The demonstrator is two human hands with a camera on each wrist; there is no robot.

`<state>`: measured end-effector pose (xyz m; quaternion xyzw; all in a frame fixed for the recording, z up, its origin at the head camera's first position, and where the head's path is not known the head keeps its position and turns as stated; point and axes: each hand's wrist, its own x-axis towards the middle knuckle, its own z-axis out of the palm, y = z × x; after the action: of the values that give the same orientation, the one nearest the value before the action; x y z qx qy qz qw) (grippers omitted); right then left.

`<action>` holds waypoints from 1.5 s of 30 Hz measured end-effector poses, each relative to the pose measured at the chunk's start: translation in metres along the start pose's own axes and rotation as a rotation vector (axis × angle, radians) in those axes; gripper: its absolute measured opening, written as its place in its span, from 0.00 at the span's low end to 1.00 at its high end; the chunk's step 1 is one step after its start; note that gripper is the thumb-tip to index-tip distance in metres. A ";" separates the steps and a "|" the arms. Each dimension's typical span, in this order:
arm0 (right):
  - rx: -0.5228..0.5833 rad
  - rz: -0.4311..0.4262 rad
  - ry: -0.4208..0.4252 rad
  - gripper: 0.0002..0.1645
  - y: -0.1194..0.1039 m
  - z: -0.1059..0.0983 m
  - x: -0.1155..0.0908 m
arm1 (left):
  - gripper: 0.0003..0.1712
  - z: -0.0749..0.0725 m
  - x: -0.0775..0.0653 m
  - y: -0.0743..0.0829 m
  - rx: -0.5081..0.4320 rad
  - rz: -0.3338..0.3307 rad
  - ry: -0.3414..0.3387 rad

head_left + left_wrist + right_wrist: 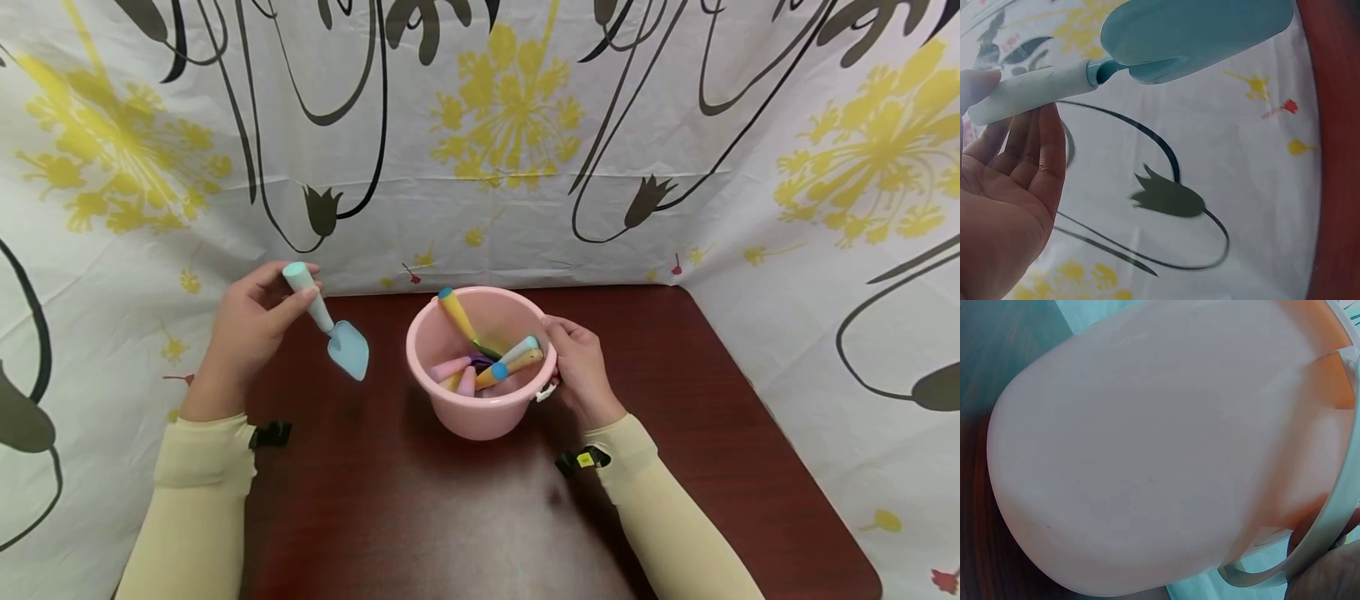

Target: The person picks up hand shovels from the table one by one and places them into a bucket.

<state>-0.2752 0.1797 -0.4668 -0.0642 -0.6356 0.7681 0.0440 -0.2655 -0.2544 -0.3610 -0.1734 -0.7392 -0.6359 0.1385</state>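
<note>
Between thumb and fingers, my left hand [243, 333] pinches the pale handle of a small light-blue garden trowel [348, 350], left of the bucket, its blade pointing down and to the right. The left wrist view shows the trowel's blade [1197, 37] and the fingers behind the handle. A pink bucket [480, 418] is at the middle, and my right hand [581, 367] grips its right rim. Inside lie several small tools with coloured handles, including a yellow handle [457, 315] with a blue end; their heads are mostly hidden. Beside the right hand, the bucket's white carrying handle [1335, 494] shows.
The dark red-brown table [420, 517] lies under both arms. A white cloth [480, 233] with yellow and grey plant prints hangs behind the table and along its sides. Both wrists wear black straps, one of them a right strap [583, 460] with a yellow mark.
</note>
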 end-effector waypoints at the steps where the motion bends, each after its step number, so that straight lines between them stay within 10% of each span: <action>1: 0.001 0.000 0.000 0.22 0.000 0.000 0.000 | 0.18 0.002 0.002 0.004 -0.004 0.013 -0.008; 10: 0.015 -0.004 -0.017 0.24 0.000 0.001 0.000 | 0.15 0.021 0.018 0.034 -0.157 0.112 -0.077; 22: 0.016 0.004 -0.010 0.24 0.001 0.000 0.002 | 0.18 0.046 0.039 0.046 -0.121 0.215 -0.085; 45: 0.020 -0.004 -0.006 0.22 0.002 -0.002 0.004 | 0.18 0.102 0.055 0.014 0.228 0.199 -0.256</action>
<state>-0.2784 0.1819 -0.4690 -0.0602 -0.6279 0.7747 0.0446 -0.3073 -0.1469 -0.3406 -0.3083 -0.7971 -0.5041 0.1244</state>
